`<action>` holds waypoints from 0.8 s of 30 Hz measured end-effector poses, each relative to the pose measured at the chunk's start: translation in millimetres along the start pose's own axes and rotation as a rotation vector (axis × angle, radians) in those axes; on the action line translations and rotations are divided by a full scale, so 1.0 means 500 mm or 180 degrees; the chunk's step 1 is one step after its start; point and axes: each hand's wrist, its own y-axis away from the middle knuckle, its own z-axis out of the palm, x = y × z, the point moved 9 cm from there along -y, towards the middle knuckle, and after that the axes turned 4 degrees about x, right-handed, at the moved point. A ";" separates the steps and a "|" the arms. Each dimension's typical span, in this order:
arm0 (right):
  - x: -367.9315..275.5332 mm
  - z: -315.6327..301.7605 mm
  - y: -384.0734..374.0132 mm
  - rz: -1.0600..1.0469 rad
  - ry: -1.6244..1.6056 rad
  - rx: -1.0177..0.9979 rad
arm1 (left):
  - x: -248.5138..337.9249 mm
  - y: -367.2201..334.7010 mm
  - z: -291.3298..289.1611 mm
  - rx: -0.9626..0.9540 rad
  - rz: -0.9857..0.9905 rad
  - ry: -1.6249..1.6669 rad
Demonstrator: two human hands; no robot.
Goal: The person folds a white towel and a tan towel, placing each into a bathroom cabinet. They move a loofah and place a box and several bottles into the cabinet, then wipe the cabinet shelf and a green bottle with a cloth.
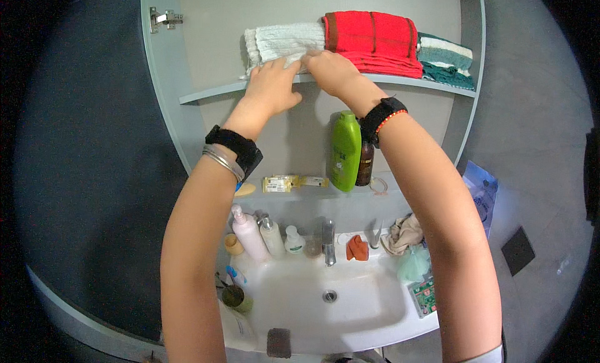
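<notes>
On the upper cabinet shelf a folded white towel (287, 41) lies to the left of a folded red towel (372, 38) with dark stripes. Both my arms reach up to it. My left hand (269, 88) rests its outstretched fingers on the white towel's front edge, with the thumb held apart. Curled at the towel's right front corner, close beside the red towel, is my right hand (328, 70); its fingertips seem to pinch the white cloth and are partly hidden. A green and white folded towel (445, 56) sits at the right end.
Below stand a green bottle (345, 151), a brown bottle (365, 166) and small yellow packets (278, 183). Pump bottles (250, 233) and a tap (329, 241) line the white sink (350, 328). A dark cabinet door (87, 144) hangs wide at the left.
</notes>
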 end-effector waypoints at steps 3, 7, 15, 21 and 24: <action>-0.013 -0.006 0.009 -0.0132 0.0036 0.0197 | -0.002 -0.003 0.008 -0.0293 -0.0147 -0.0093; -0.016 -0.071 0.034 -0.0272 0.0122 0.0692 | -0.014 -0.014 0.006 -0.0358 -0.0192 0.0033; -0.059 -0.247 0.271 -0.0650 -0.0307 0.1338 | 0.034 0.034 -0.006 0.0231 -0.0070 -0.1431; -0.054 -0.303 0.608 0.0384 -0.0928 0.0681 | 0.231 0.200 -0.135 0.0905 -0.0442 0.0823; -0.025 -0.242 0.816 0.1824 -0.1574 0.0103 | 0.333 0.358 -0.063 0.1131 -0.0317 0.1525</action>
